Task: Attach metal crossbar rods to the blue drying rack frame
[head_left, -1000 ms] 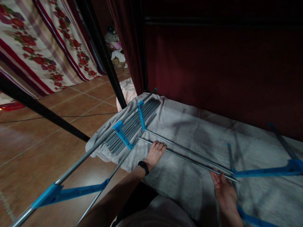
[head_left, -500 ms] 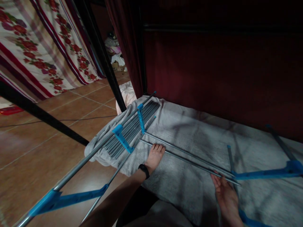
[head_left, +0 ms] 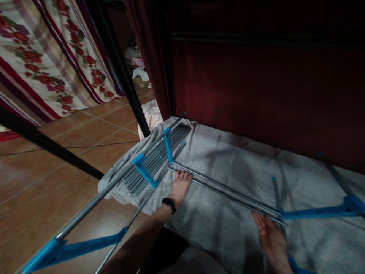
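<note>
My left hand (head_left: 181,186), wearing a black wristband, is closed over a thin metal rod (head_left: 222,193) near its left end. Palm up, my right hand (head_left: 272,238) holds the same rod near its right end, with the fingers curled beneath it. Just beyond lies a second metal rod (head_left: 228,188), nearly parallel, running between two frame parts with blue plastic brackets. The left frame (head_left: 98,198) has blue brackets (head_left: 145,171) along its tubes. The right frame has a long blue bracket (head_left: 319,211).
Several grey rods (head_left: 154,163) lie side by side on the grey blanket (head_left: 242,156), behind the left frame. Black metal posts (head_left: 122,76) stand at the left over a tiled floor (head_left: 71,144) crossed by a cable. A dark red panel (head_left: 256,91) closes off the back.
My left hand has shifted slightly left along the rod. My right hand stays at the rod's right end. The view has moved a little.
</note>
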`<state>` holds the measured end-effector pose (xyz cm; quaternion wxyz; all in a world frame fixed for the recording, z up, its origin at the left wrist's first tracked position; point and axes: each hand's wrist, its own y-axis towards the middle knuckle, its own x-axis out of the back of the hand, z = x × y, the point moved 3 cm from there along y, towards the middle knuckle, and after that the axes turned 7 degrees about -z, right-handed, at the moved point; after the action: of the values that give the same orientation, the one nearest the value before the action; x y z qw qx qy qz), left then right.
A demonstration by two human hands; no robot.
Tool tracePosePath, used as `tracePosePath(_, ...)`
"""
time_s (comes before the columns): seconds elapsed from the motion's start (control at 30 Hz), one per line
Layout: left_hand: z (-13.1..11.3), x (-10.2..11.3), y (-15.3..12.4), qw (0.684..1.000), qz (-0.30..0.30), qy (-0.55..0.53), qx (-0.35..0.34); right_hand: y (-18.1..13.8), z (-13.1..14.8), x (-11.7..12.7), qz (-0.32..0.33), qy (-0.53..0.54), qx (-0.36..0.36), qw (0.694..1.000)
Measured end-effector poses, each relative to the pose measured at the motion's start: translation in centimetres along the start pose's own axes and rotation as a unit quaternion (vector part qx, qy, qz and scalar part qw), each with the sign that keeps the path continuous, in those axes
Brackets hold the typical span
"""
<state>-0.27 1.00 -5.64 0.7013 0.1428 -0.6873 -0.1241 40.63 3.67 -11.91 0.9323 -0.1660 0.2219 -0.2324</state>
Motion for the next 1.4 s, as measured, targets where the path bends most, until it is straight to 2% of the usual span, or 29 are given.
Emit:
tracePosePath(0.3, 0.03, -0.07, 0.20, 1.000, 0.014, 0.011, 0.002, 0.22, 0.01, 0.28, 0.011, -0.044, -0.001, 0.999)
tracePosePath(0.83, 0.35, -0.56, 0.10, 1.000, 0.015, 0.005, -0.003, 0.53, -0.45, 0.46, -0.008, -0.026, -0.007, 1.000)
tracePosePath(1.4, 0.32, -0.08, -0.02, 1.000, 0.011, 0.001, 0.000, -0.25, 0.22, -0.13, -0.004, -0.039, -0.011, 0.999)
